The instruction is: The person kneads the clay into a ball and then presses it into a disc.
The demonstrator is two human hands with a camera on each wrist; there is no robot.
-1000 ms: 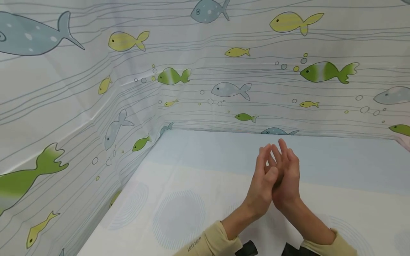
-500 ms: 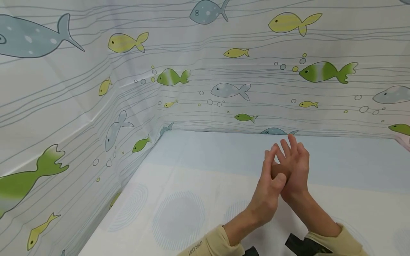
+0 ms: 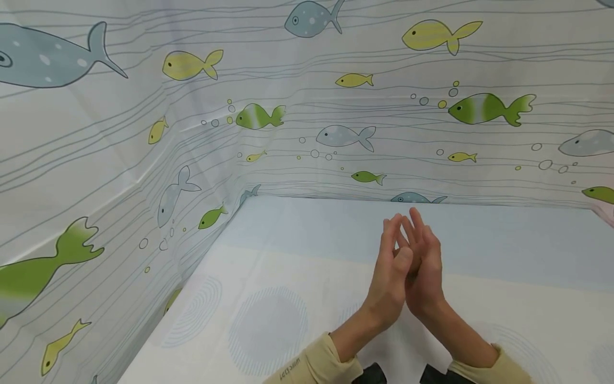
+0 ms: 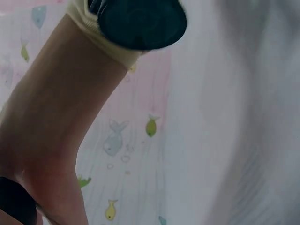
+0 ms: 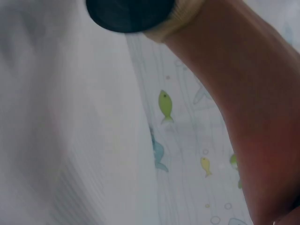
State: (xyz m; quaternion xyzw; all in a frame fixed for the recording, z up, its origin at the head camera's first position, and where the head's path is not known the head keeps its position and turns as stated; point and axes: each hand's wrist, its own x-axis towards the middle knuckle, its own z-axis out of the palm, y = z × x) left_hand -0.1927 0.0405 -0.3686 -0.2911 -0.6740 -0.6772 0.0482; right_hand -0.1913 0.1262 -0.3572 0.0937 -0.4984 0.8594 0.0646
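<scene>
My left hand (image 3: pixel 387 277) and right hand (image 3: pixel 426 274) are raised above the table, palms facing and pressed close, in the head view. Their fingers are mostly straight and point away from me; the left thumb lies across the front of the gap. The brown round lump seen half a second ago between the palms is now almost wholly covered; just a dark sliver shows there. In the left wrist view the right forearm (image 4: pixel 61 93) fills the left side, with a black patch below that I cannot identify. The right wrist view has the left forearm (image 5: pixel 248 84).
Under the hands spreads a white and pale blue table cover (image 3: pixel 297 240) with circle patterns. A fish-printed curtain (image 3: pixel 288 69) stands behind and to the left. Black wrist cameras sit at the cuffs, one of them a dark round camera (image 4: pixel 143 23).
The hands went up and right with the palms parted, showing the brown lump, then came back left and closed over it. The left hand shifted down slightly against the right.
</scene>
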